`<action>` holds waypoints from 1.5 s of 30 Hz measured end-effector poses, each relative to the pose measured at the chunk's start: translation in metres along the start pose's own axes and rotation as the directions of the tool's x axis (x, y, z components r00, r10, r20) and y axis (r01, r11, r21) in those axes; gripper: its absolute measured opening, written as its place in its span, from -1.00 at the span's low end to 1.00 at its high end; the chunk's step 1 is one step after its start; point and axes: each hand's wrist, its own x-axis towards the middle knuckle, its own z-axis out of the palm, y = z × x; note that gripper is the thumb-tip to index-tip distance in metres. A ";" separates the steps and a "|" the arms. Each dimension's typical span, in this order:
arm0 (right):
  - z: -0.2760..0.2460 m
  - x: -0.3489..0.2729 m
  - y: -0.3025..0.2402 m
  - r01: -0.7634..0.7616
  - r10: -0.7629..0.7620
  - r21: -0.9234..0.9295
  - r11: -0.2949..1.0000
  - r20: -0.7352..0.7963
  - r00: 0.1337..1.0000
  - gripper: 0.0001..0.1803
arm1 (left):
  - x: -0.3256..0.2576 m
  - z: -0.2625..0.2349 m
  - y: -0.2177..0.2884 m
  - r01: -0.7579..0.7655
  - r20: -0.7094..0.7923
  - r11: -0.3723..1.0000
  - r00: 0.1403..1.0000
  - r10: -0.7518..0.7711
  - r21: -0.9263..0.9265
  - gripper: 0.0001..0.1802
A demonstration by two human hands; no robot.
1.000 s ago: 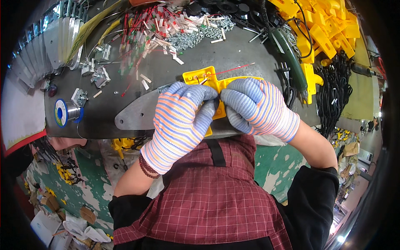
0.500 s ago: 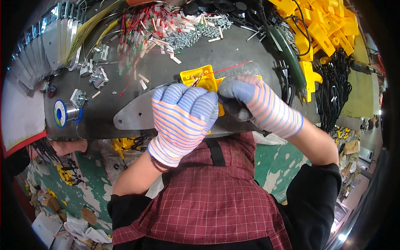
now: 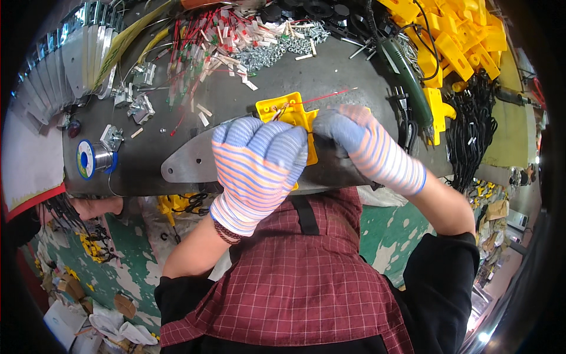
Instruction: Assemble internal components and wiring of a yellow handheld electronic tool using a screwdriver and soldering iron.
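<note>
From my remote seat, I'm viewing a yellow housing (image 3: 299, 113) that is lying near the front edge of a dark bench (image 3: 330, 76), its hollow side facing up. Short wires are crossing inside it, and a thin red wire (image 3: 330, 95) is reaching out over the bench to the right. My left hand (image 3: 259, 150), in a striped glove, is bearing down on the housing with fingers curled closed against it; the fingertips are hiding whatever they are pinching. My right hand (image 3: 371, 141), gloved alike, is hovering just beside the housing as a blur, its fingers bent, and I cannot tell whether they are gripping anything. A grey metal plate (image 3: 188, 156) is jutting out leftward from under the left hand.

Farther left, a spool (image 3: 86, 159) of wire is standing near several metal brackets (image 3: 141, 110). Beyond the housing, a heap of red leads (image 3: 200, 47) is spreading beside loose nuts (image 3: 259, 58). To the right, a green tool (image 3: 407, 76) is lying between a black plug (image 3: 401, 97) and a pile of yellow parts (image 3: 460, 47), with black cords (image 3: 474, 130) bunching below. A checked maroon apron (image 3: 289, 289) is filling the foreground.
</note>
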 end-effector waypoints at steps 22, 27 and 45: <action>0.029 -0.057 -0.021 -0.173 0.687 0.752 0.635 -0.449 0.571 -0.75 | 0.005 -0.016 -0.008 -0.028 0.077 0.999 0.997 0.031 -0.031 -0.68; 0.046 -0.047 -0.018 -0.067 0.636 0.686 0.725 -0.629 0.447 -0.80 | 0.083 -0.023 -0.027 0.046 0.209 0.953 0.978 0.019 -0.300 -0.69; 0.040 0.016 0.010 -0.341 0.217 0.013 0.940 -0.794 0.568 -0.91 | 0.077 0.014 -0.026 0.801 0.727 0.039 0.561 -0.396 -0.597 -0.84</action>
